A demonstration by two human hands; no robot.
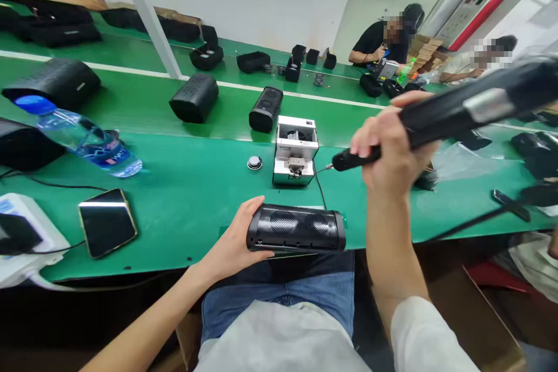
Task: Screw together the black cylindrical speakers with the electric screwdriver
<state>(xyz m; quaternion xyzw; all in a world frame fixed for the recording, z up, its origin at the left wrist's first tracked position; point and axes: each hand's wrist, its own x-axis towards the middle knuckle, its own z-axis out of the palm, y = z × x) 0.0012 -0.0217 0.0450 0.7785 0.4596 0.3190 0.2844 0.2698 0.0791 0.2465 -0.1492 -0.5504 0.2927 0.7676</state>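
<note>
Speaker (300, 228) and screwdriver (453, 116) are filling our two hands. Taking the speaker as the clock's centre, we are keeping it at the near edge of the bench (187, 197); whether it is touching the surface, we cannot tell. Our left hand (235, 238) is gripping its nine o'clock end, fingers curling over both long sides. Our right hand (390, 139) is gripping the screwdriver at two o'clock, fingers wrapping its barrel, and the tip is pointing down toward the white machine (296, 145) at twelve. We are apparently working at a screw-fastening step; the next move seems to be calling for a steady left hold and a careful lining-up of the tip. Whether it is carrying a screw, we cannot tell.

The speaker's rounded black case is shining like hard plastic, its face showing two perforated patches, small notches lining its near rim. The screwdriver is looking smooth and dark, blurring around a silvery patch. A shiny metal disc (254, 163) is lying at eleven, a clear plastic bottle (89, 138) is leaning into view at ten, and a flat, glossy phone (108, 224) is resting at nine.
</note>
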